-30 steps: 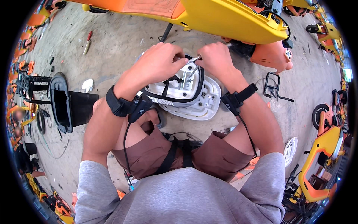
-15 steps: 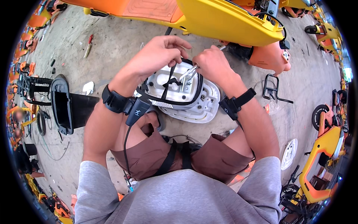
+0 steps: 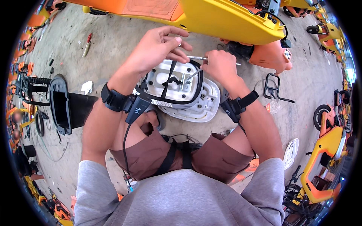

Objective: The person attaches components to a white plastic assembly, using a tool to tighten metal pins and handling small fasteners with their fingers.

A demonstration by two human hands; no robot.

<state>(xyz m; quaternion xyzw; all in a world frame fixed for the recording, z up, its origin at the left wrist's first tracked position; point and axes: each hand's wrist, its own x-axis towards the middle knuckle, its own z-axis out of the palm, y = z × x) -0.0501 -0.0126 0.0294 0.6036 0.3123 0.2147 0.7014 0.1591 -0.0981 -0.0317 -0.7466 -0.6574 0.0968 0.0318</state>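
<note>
My right hand (image 3: 221, 64) is closed around a metal T-handle wrench (image 3: 197, 58), whose shaft slants down toward a metal bracket (image 3: 186, 86). That bracket sits on the white underside of an upturned seat (image 3: 154, 78) with a black edge. A black strap (image 3: 166, 89) crosses the underside. Above the seat's far left edge, my left hand (image 3: 163, 46) has its fingers spread, close to one end of the wrench's crossbar. Beneath the seat lies another white, oval seat base (image 3: 209, 107). Whether the wrench tip is seated on a bolt is too small to tell.
A yellow and orange scooter body (image 3: 218, 22) spans the far side. To the left are a black bin-like part (image 3: 79, 111) and a red-handled screwdriver (image 3: 88, 44). A black metal rack (image 3: 273, 88) and a white panel (image 3: 291, 153) lie on the right.
My left hand has lifted slightly and its fingers have spread. The wrench has turned in my right hand, so its crossbar now lies nearly level. The view has shifted a little.
</note>
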